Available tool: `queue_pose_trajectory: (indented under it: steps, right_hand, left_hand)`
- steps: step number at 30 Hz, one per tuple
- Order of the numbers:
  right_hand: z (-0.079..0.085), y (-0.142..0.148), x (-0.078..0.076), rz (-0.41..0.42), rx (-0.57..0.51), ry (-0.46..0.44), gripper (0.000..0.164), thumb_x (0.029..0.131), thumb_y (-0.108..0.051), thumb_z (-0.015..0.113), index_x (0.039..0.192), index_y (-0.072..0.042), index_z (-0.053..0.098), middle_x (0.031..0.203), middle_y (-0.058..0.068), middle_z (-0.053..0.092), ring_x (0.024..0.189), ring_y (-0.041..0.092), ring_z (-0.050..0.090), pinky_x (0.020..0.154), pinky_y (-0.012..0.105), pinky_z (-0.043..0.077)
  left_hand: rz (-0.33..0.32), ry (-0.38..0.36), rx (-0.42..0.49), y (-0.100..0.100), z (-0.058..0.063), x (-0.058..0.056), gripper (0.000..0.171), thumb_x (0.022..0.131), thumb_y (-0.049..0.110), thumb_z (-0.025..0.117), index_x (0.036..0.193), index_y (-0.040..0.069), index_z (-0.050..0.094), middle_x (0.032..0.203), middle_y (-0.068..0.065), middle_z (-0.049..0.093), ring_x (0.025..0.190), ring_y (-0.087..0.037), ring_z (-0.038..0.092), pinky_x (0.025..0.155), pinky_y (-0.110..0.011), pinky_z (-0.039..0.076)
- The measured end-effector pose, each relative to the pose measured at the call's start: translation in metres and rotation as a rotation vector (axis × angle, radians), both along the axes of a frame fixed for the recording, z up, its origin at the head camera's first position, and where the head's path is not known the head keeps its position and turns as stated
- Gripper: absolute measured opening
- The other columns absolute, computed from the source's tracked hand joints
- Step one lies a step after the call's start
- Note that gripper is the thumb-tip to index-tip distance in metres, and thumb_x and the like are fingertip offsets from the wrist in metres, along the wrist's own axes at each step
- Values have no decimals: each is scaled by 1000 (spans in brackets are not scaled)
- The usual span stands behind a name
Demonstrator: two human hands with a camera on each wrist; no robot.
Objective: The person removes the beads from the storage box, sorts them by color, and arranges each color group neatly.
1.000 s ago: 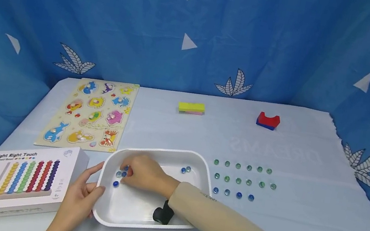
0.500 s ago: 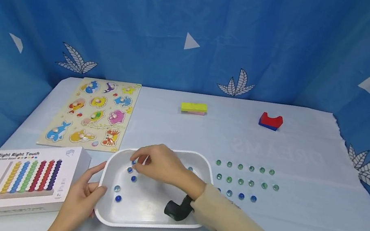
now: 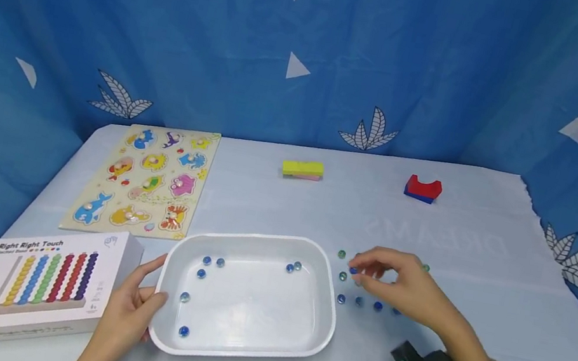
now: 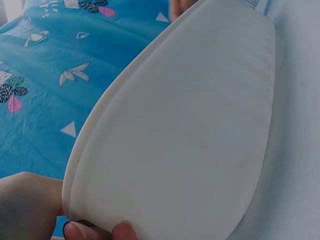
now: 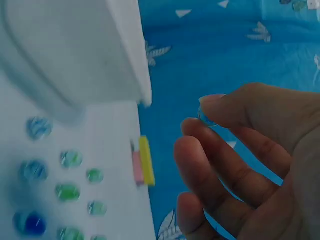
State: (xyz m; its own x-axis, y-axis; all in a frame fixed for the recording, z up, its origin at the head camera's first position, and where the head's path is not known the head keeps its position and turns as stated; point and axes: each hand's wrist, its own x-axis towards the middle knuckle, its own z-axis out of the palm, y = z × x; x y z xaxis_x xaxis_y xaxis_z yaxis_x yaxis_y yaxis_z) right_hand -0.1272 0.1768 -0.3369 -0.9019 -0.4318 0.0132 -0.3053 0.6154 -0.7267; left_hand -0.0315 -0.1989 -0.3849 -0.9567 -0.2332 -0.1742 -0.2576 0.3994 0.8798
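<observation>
Between thumb and index finger, my right hand [image 3: 401,284] pinches a blue marble [image 3: 353,270], held above the rows of marbles right of the white tray [image 3: 235,352]. The right wrist view shows the same marble [image 5: 206,116] at the fingertips. My left hand [image 3: 128,307] grips the tray's left rim, thumb over the edge; in the left wrist view its fingers touch the tray's outer wall [image 4: 170,130]. Several blue and clear marbles lie in the tray, such as a dark blue marble [image 3: 184,331] near the front left. A green marble [image 3: 342,254] starts the back row; the hand hides part of the rows.
A bead toy box [image 3: 44,286] stands left of my left hand. Behind it lies a sea-animal peg puzzle [image 3: 150,175]. Toward the back are yellow and pink blocks [image 3: 302,169] and red and blue blocks [image 3: 423,190]. A blue curtain [image 3: 312,49] hangs behind the table.
My right hand has left the tray's left part and moved right, over the marble rows, with a blue marble. Loose marbles in the tray have shifted. The left hand keeps its hold.
</observation>
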Motion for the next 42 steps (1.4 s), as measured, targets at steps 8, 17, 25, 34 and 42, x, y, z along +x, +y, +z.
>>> queue_pose_trajectory:
  steps: [8, 17, 25, 34, 42]
  right_hand:
    - [-42, 74, 24, -192, 158, 19, 17, 78, -15, 67, 95, -17, 66, 82, -6, 62, 68, 1, 50, 61, 18, 45]
    - [-64, 90, 27, -255, 253, 79, 18, 74, -9, 68, 91, -14, 66, 76, -5, 59, 64, -2, 45, 56, 17, 44]
    - [-70, 92, 27, -246, 262, 161, 19, 71, -9, 71, 88, -16, 67, 70, -8, 52, 61, -3, 41, 52, 17, 40]
    - [-73, 93, 29, -241, 219, 184, 22, 71, -8, 71, 90, -16, 66, 72, -9, 52, 62, -3, 41, 52, 16, 39]
    - [-70, 92, 29, -268, 249, 96, 24, 72, -13, 71, 95, -16, 66, 73, -5, 52, 63, -1, 41, 54, 17, 40]
  left_hand:
    - [3, -28, -5, 1, 1, 0, 55, 88, 5, 48, 138, 19, 31, 82, -14, 68, 35, -13, 46, 35, -25, 40]
    - [12, -30, -6, 1, 0, 0, 55, 88, 5, 48, 138, 20, 30, 79, -12, 68, 36, -13, 46, 35, -25, 40]
    - [8, -10, -1, 0, -1, 1, 55, 87, 5, 48, 138, 19, 31, 80, -13, 69, 35, -13, 46, 35, -25, 40]
    - [17, -30, -6, 1, 2, 0, 55, 87, 5, 48, 137, 20, 31, 80, -12, 68, 36, -14, 46, 36, -25, 41]
    - [14, -36, 1, 2, 2, 1, 54, 88, 5, 48, 137, 19, 31, 80, -13, 68, 36, -13, 46, 36, -25, 40]
